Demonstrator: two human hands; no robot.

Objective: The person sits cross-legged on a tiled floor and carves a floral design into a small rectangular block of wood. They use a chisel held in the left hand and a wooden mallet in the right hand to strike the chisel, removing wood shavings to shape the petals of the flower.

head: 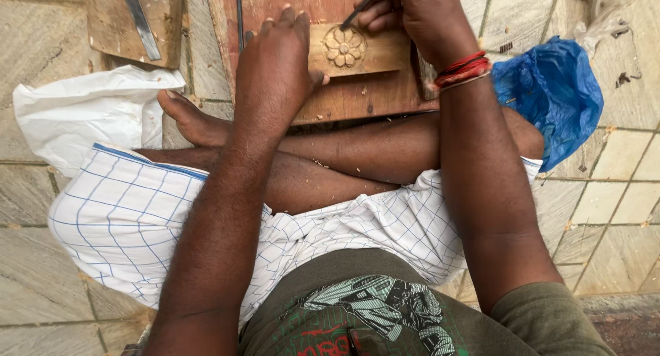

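Beside the reddish-brown board [344, 101] lay a pale wood block [357, 50] carved with a flower pattern, a bright blue bag [557, 94], a white bag [75, 115], and blue-checked white cloth [124, 218].

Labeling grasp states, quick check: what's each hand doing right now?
Left hand: open, palm down, pressing the carved wood block on the board.
Right hand: fingers closed around a thin carving tool.

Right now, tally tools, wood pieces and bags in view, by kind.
Metal tools: 3 (chisel on small board, thin tool on big board, tool in right hand)
Wood pieces: 3 (carved flower block, big board, small board)
Bags: 2 (white, blue)
Total: 8
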